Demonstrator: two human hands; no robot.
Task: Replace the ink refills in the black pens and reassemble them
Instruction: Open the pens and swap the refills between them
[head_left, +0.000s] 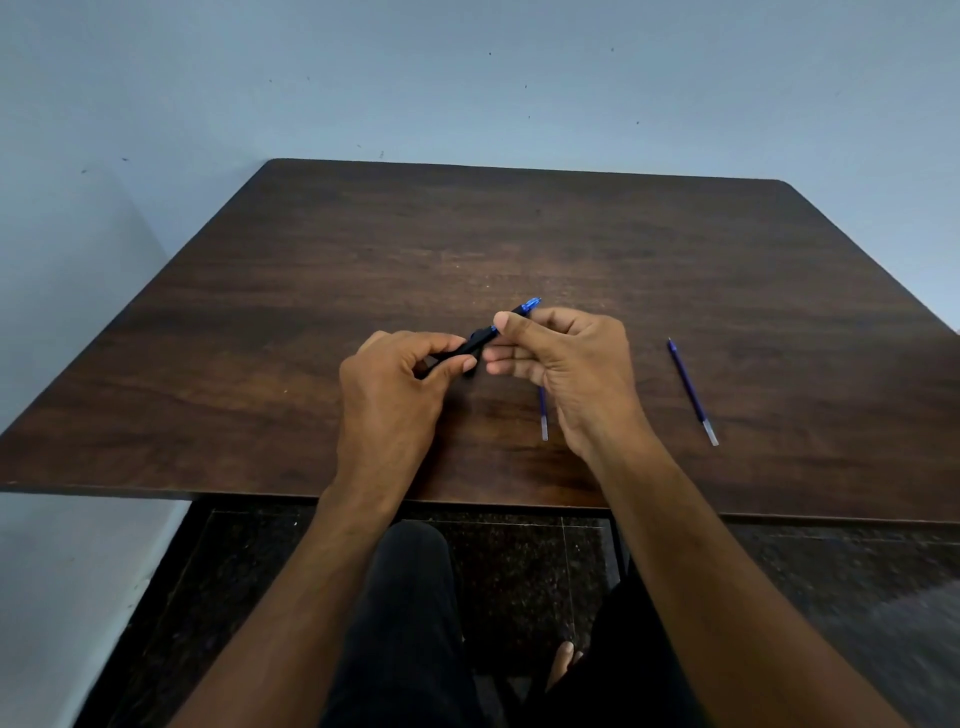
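Observation:
A black pen (480, 339) with a blue tip end is held between both hands above the middle of the wooden table (519, 249). My left hand (395, 384) grips its lower black end. My right hand (566, 364) pinches the part near the blue tip (532, 304), which sticks out past my thumb. One blue ink refill (693, 392) lies on the table to the right of my right hand. A second refill (543, 415) lies under my right hand, with only its lower end showing.
The table's near edge (260, 491) runs just below my wrists. A pale wall stands behind and to the left of the table. My dark trousers and a dark speckled floor (519, 571) show below the table edge.

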